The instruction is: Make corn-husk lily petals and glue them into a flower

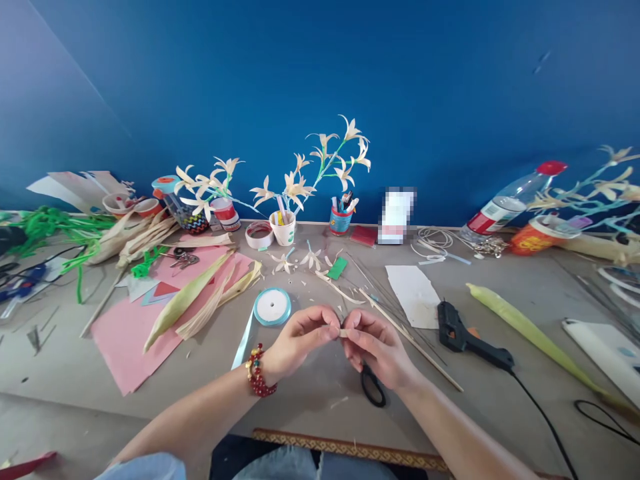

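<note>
My left hand (300,340) and my right hand (377,343) meet above the middle of the table, fingertips pinched together. Between them is a small pale strip (343,333) that looks like a piece of corn husk; the fingers cover most of it. A black scissor handle (373,387) shows just below my right hand. Whether that hand also holds the scissors I cannot tell. Left of my left hand lies a spool of light blue ribbon (273,307), its loose end trailing toward me. Beyond the hands rest two loose husk flowers (283,261) and a green piece (337,268).
A black glue gun (470,340) with its cord lies to the right, near a white sheet (413,297) and a thin stick (425,353). Pink paper (130,333) bearing husks is on the left. Along the wall stand a white cup (283,230) of husk flowers and a bottle (515,200).
</note>
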The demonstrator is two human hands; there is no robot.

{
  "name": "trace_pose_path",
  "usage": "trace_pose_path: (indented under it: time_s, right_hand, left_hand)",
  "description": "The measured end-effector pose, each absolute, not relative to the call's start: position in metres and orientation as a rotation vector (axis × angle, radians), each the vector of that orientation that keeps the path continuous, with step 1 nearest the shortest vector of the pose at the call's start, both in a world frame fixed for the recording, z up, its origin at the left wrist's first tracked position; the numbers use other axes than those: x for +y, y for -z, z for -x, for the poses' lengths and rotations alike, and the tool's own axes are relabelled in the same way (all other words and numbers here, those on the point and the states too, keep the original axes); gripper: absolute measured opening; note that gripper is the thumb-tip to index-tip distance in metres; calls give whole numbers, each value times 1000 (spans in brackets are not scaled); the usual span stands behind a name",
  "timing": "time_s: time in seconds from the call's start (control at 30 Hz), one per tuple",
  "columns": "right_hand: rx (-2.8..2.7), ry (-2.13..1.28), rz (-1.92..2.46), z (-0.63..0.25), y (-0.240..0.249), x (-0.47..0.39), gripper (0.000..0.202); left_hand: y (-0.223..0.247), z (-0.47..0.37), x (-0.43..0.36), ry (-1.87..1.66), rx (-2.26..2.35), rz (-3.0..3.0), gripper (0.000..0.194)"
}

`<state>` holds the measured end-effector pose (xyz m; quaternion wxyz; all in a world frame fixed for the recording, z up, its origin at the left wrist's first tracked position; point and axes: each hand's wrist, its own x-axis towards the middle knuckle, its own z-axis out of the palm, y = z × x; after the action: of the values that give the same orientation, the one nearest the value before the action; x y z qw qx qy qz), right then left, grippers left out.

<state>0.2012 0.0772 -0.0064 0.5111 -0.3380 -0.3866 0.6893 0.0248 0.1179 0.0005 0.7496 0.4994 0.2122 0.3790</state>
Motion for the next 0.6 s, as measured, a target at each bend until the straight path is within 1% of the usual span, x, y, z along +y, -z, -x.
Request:
trace_pose_path:
  time_s: [0.27, 0.37, 0.43, 0.5, 0.6]
  right_hand:
    - [-786, -1760, 645, -201, 3, 80, 27]
    - [-657, -1746, 570, -206, -1, 84, 30]
    - [-649, -1687, 589, -209, -2, 85, 31]
    - [-730, -1643, 659, -209, 0, 84, 29]
    - [-881, -1641, 787, -206, 5, 81, 31]
  left_hand:
    - [2, -28, 118, -813, 411, -953, 16]
    - [0, -29, 119, -830, 405, -936, 18]
    - [0, -29, 120, -843, 414, -939, 18]
    - [0, -28, 121, -843, 431, -953, 18]
    - [1, -27, 121, -841, 459, -985, 18]
